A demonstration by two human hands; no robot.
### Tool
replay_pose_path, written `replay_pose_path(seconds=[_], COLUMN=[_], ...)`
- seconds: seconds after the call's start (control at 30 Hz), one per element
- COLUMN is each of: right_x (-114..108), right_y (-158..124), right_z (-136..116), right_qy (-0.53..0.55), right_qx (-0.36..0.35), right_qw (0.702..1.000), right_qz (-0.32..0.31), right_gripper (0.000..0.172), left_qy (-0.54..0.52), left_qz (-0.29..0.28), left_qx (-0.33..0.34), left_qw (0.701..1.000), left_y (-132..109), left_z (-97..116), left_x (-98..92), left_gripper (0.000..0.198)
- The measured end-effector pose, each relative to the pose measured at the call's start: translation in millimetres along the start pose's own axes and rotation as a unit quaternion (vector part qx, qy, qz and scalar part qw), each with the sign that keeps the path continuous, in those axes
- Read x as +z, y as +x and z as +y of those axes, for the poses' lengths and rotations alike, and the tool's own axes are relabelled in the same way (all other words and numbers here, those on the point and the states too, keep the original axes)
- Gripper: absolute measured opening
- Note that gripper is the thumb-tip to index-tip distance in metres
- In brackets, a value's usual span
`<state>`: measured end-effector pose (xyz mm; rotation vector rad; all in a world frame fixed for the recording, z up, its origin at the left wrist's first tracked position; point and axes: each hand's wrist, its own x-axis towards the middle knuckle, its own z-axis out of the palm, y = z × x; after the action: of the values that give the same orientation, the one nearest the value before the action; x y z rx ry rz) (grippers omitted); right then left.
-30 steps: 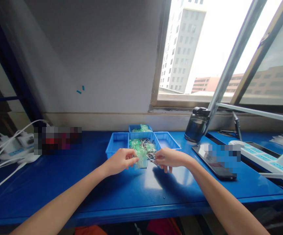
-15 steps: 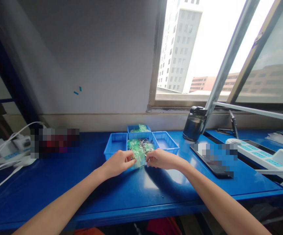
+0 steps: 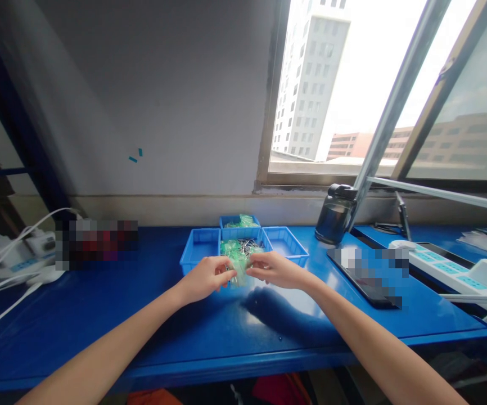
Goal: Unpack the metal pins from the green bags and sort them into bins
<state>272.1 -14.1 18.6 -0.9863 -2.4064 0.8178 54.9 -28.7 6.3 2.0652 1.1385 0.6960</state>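
My left hand (image 3: 204, 277) and my right hand (image 3: 274, 269) meet in front of the middle blue tray (image 3: 243, 235). Both pinch a small clear green bag (image 3: 239, 270), held just above the blue table (image 3: 100, 315) at the tray's near edge. The middle tray holds more green bags (image 3: 230, 247) and several small metal pins (image 3: 249, 245). Another blue tray (image 3: 240, 221) behind it also holds green bags.
Blue trays stand left (image 3: 199, 247) and right (image 3: 285, 243) of the middle one. A dark jar (image 3: 335, 215) and a black phone (image 3: 368, 281) lie to the right, with a white power strip (image 3: 446, 265) beyond. White chargers and cables (image 3: 19, 259) sit at far left.
My right hand moved left from the pins to the green bag and now pinches it together with my left hand. The bag has lifted slightly.
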Motion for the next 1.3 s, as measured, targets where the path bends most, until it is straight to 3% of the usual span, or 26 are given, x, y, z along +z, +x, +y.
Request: replay_pose_path(seconds=[0.23,0.37,0.57,0.7,0.93,1.17,1.3], right_x=[3.0,3.9,7.7,9.4,3.9,8.6,10.3], right_y=[1.9,3.2,4.0,2.8,0.0,4.0,4.5], right_z=[3.2,4.2,5.9,4.0,-6.9,1.2,2.6], right_qy=[-0.001,-0.005,-0.004,0.038,0.081,0.052,0.061], right_qx=[0.011,-0.012,-0.018,-0.026,-0.027,-0.013,-0.014], right_qw=[1.000,1.000,0.993,0.992,0.994,0.994,0.994], right_qz=[-0.009,0.026,0.120,0.120,0.072,0.094,0.089], right_gripper=[0.022,0.023,0.022,0.014,0.019,0.021,0.039], left_qy=[-0.033,-0.101,-0.262,-0.232,-0.204,-0.142,-0.102], left_qz=[0.002,-0.009,-0.025,-0.019,0.033,0.048,0.051], left_qx=[0.000,-0.019,-0.088,-0.069,-0.031,-0.015,-0.004], left_qw=[0.999,0.995,0.961,0.970,0.978,0.989,0.993], left_y=[-0.7,1.2,6.8,6.6,6.4,4.2,2.1], left_z=[1.8,3.3,2.6,3.0,5.8,6.0,5.7], left_x=[0.5,-1.3,-3.0,-3.1,-4.7,-3.8,-2.6], left_gripper=[0.028,0.032,0.045,0.038,0.033,0.024,0.022])
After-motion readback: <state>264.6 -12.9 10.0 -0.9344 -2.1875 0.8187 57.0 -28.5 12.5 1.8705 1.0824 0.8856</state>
